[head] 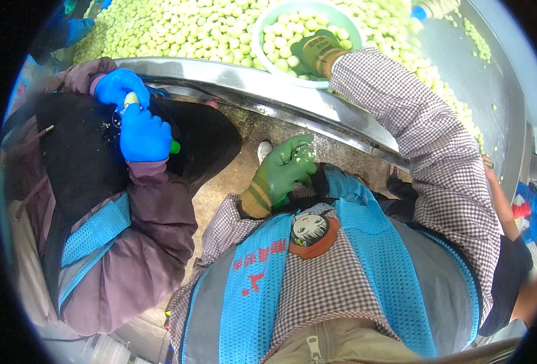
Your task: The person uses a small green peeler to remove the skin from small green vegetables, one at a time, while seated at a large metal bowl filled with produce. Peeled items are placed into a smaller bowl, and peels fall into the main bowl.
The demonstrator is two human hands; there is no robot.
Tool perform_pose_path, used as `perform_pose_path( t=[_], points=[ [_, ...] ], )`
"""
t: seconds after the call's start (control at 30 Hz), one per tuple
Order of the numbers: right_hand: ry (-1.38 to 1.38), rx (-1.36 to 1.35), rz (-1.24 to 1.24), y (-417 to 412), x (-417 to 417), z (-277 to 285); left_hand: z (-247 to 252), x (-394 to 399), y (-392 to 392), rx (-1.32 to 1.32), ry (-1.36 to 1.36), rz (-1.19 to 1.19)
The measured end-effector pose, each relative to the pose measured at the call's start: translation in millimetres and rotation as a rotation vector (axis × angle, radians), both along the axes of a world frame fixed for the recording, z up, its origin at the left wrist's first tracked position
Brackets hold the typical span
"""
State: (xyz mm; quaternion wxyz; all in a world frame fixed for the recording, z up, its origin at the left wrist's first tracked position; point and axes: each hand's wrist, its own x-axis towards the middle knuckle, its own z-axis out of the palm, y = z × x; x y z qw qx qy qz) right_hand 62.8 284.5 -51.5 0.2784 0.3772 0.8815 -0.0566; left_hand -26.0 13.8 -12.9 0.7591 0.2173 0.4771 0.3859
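Observation:
My right hand (316,52), in a green coated work glove with a knitted cuff, reaches into a pale green plastic bowl (268,63) of small round pale-green fruits (275,34). Its fingertips are hidden among the fruits, so its grip does not show. In front of my body, my left hand (284,168) wears a matching glove and has its fingers curled. Pale crumbs cling to its fingers. A bit of bright green (281,200) shows beneath that hand, too covered to identify. The bowl sits at the near edge of a metal table (473,91).
Loose fruits (182,32) cover much of the tabletop. Close on my left, a co-worker in blue gloves (143,132) holds a pale fruit (131,99) and a green-handled tool (175,146). Another gloved hand (79,31) is at the far left. A person's arm (503,200) is at my right.

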Motion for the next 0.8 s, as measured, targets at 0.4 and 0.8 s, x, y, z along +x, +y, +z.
perform_pose_path(
  t=[0.4,0.8],
  points=[
    [0.007,0.097,0.142,14,18,-28,-7,52,-9,0.022,0.004,-0.094],
    [1.241,-0.600,-0.591,-60,152,65,42,61,17,0.203,-0.004,0.285]
  ],
)
